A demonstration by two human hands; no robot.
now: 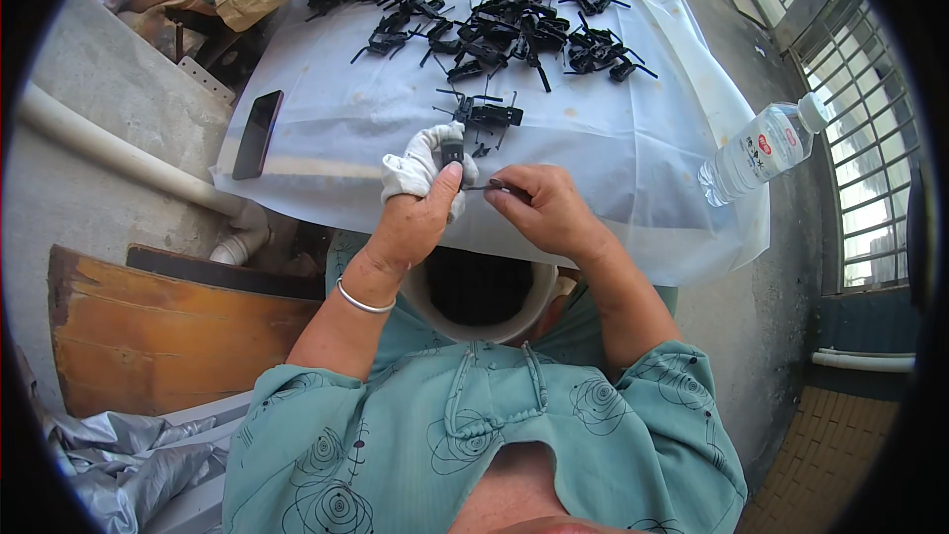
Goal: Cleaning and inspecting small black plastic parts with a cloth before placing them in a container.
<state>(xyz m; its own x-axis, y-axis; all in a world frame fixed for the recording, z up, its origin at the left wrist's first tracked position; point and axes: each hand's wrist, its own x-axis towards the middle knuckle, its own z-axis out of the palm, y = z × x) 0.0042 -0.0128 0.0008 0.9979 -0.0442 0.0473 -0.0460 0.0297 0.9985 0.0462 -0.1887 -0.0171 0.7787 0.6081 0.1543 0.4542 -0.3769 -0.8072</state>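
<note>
My left hand [420,203], its fingers partly covered by a white glove, is closed around a small black plastic part [452,152]. The bare thumb presses on the near side of that part. Pinched in my right hand [554,208] is a small thin tool with a dark handle [510,190]. Its narrow end points left and reaches the held part; its exact kind is too small to tell. Just beyond my hands, a cluster of black plastic parts [484,115] with thin prongs lies on the sheet, with small black bits beside it.
A translucent plastic sheet [336,138] covers the table, with a large pile of black plastic parts [514,25] at the back. A phone [258,134] lies left; a clear water bottle [756,153] stands right. A pale bucket [543,309] with dark contents sits below the table's near edge.
</note>
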